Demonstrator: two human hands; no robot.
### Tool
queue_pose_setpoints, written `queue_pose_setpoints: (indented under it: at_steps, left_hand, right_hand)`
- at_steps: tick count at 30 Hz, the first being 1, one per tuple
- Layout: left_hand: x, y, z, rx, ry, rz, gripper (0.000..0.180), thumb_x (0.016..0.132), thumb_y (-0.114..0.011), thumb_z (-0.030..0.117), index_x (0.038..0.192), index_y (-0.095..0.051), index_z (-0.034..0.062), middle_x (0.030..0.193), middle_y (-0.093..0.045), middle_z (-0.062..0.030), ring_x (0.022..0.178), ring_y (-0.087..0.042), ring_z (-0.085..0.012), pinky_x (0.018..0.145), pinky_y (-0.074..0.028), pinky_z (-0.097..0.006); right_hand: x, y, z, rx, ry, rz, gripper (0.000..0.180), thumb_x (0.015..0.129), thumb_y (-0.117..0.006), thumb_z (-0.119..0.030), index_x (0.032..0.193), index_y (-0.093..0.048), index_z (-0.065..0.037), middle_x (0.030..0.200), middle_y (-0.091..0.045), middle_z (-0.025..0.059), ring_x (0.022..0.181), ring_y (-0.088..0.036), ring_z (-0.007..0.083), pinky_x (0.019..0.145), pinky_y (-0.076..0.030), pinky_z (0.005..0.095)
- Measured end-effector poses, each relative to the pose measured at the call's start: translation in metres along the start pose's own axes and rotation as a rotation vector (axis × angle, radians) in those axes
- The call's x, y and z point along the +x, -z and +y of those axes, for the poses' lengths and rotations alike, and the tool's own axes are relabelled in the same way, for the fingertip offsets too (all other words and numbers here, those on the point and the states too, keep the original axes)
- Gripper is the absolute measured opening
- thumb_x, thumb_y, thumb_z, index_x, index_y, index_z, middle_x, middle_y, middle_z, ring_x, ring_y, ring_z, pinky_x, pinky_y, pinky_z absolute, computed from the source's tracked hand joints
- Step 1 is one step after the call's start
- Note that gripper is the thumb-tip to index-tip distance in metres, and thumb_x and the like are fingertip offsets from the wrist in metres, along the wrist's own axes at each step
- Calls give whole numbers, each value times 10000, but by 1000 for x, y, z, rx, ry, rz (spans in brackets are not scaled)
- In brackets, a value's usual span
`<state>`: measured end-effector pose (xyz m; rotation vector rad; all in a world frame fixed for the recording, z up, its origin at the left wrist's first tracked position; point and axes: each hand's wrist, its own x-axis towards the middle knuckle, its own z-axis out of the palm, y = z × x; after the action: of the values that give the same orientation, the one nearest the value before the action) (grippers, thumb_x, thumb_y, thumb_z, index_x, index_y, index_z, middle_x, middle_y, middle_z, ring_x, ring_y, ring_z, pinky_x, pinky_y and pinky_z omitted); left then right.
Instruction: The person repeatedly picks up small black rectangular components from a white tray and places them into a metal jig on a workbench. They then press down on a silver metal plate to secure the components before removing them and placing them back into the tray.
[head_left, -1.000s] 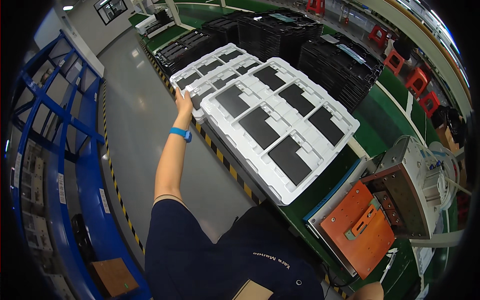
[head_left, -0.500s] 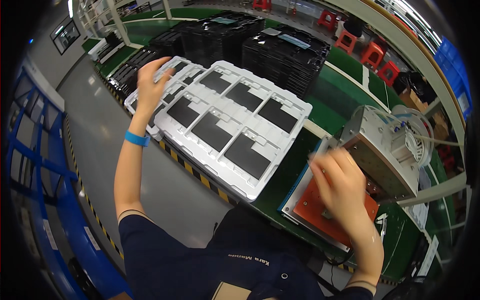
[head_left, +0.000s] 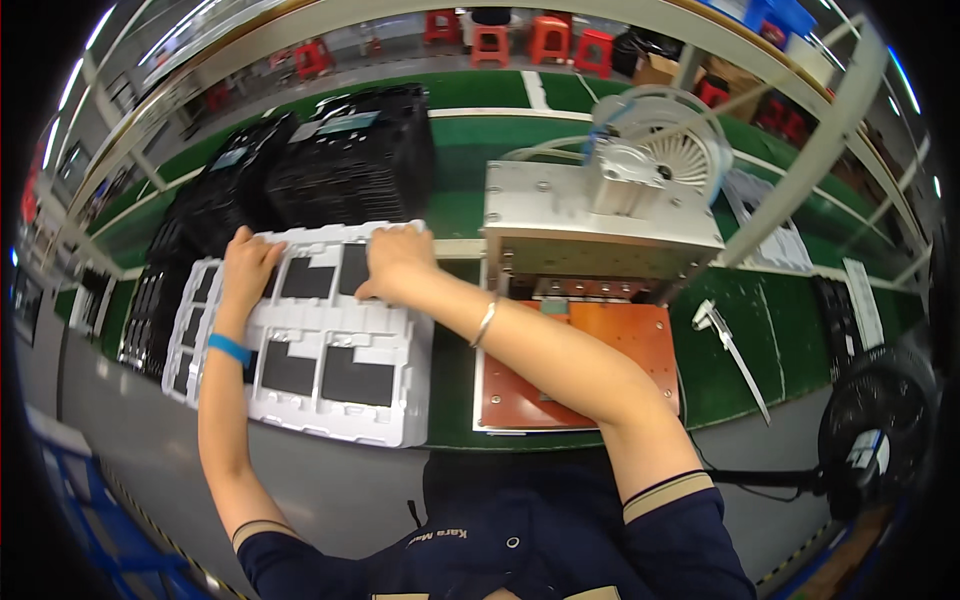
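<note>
A white plastic tray [head_left: 312,318] with several pockets holding flat black pieces [head_left: 358,380] lies on the bench, left of centre. My left hand [head_left: 248,268] is on its far left part, fingers bent at the far rim, thumb pointing right. At the far right rim is my right hand [head_left: 400,262], fingers curled over the edge and thumb down beside a black piece in its pocket. The fingertips of both hands are partly hidden. Another white tray [head_left: 186,325] with black pieces shows past the left side.
Right of the tray stands a metal press [head_left: 600,235] with an orange plate [head_left: 630,350] under my right forearm. A caliper [head_left: 735,350] lies beside it. Black tray stacks [head_left: 350,165] rise behind the white tray. A black fan [head_left: 880,430] is at the right edge.
My view has turned right. My right hand has moved from above the press over to the tray; my left hand has come down from the tray's far left onto its rim.
</note>
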<state>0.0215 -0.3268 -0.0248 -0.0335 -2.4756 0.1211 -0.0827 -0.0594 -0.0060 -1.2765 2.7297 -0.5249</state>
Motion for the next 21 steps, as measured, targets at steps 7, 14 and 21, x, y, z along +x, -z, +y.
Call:
queue_pose_setpoints:
  at_steps: [7, 14, 21]
  left_hand:
    - [15, 17, 4, 18, 49, 243, 319, 919, -647, 162, 652, -582, 1, 612, -474, -69, 670, -471, -241, 680, -371, -391]
    - [-4, 12, 57, -198, 218, -139, 421, 966, -593, 209, 612, -544, -13, 635, -489, -139, 677, -463, -315, 673, -352, -443]
    - [33, 71, 120, -66, 66, -39, 136, 900, -611, 97, 812, -574, 0, 934, -589, -128, 950, -544, -323, 995, -358, -467]
  right_hand:
    - [-82, 21, 8, 185, 489, 500, 205, 755, -617, -24, 957, -581, -34, 897, -667, 111, 847, -665, 285, 688, -547, 373]
    - [-262, 97, 86, 441, 178, 281, 287, 824, -742, -145, 1065, -644, -24, 946, -707, 96, 795, -702, 233, 688, -551, 317]
    - [-300, 100, 163, 860, -388, 140, 300, 762, -814, -48, 1036, -708, 9, 1027, -717, 124, 878, -702, 181, 771, -572, 282]
